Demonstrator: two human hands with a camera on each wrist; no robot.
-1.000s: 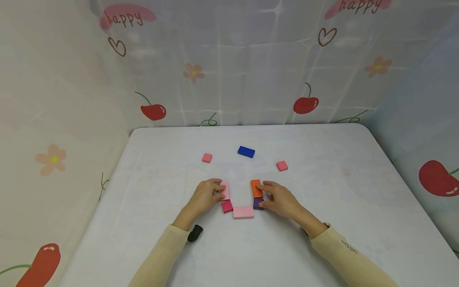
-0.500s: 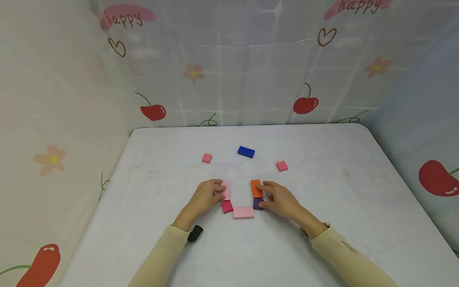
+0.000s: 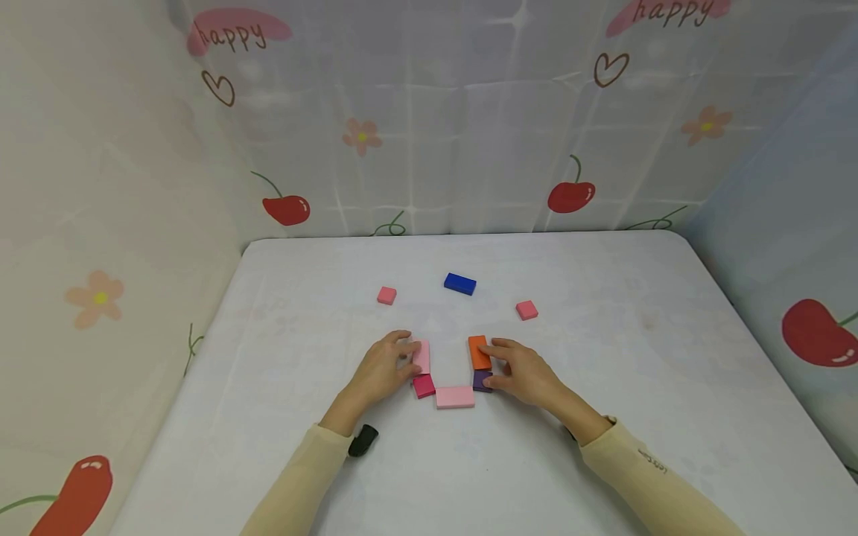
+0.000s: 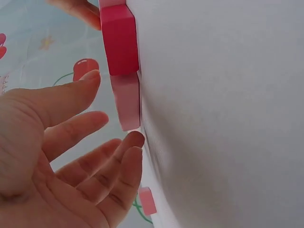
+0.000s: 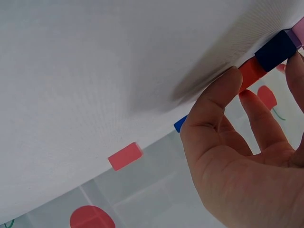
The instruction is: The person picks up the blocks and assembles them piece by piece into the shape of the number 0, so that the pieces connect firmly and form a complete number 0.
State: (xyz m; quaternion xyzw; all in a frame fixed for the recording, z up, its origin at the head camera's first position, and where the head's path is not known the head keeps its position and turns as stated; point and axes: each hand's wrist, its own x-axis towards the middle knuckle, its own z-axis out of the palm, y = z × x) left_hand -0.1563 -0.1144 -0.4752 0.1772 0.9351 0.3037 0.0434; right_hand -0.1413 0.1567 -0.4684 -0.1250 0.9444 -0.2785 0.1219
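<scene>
Left hand [image 3: 380,368], relaxed with fingers parted and grasping nothing, has a small coral block [image 3: 386,295] beyond it on the white table [image 3: 302,313] and, just beside its fingertips, a light pink block [image 3: 422,360] whose near end touches a crimson block [image 3: 424,386]. To the right, a second pink block [image 3: 455,397] lies crosswise at the near side, with a blue block [image 3: 460,284] well beyond it. Farther right, an orange block [image 3: 478,356] lies end to end with a purple block [image 3: 480,381], both touched by the gently bent fingers of the unclenched right hand [image 3: 527,374], and another small coral block [image 3: 526,310] lies beyond.
</scene>
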